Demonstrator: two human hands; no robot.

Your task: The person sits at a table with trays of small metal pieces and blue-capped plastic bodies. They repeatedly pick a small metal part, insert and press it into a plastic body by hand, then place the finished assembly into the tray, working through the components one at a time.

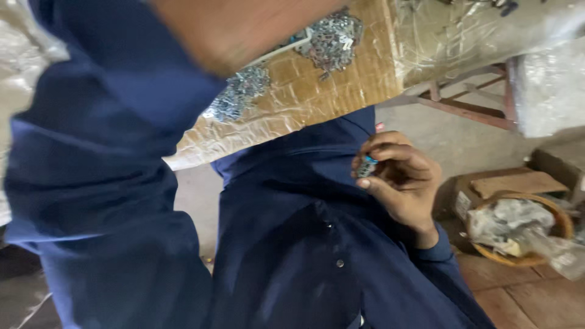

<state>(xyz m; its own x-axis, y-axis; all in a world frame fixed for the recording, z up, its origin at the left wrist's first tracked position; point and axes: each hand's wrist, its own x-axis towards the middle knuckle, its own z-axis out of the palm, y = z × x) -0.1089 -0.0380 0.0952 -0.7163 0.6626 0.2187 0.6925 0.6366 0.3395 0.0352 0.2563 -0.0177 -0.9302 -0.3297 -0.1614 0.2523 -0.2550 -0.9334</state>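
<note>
My right hand (399,180) is curled in front of my dark blue shirt, with its fingers pinched on a small metal part (367,166) that has a blue bit on it. My left arm, in a blue sleeve, is raised close to the camera. Only a blurred patch of my left hand (244,30) shows at the top edge, so its fingers cannot be made out. Just beyond it, a taped brown cardboard surface (317,103) carries two heaps of small silvery metal parts (332,42), with the second heap of metal parts (241,94) lower left.
A round woven basket (563,228) holding crumpled plastic bags sits on the floor at right, beside a cardboard box (518,183). A reddish metal frame (469,106) stands under plastic-wrapped bundles (548,91) at upper right.
</note>
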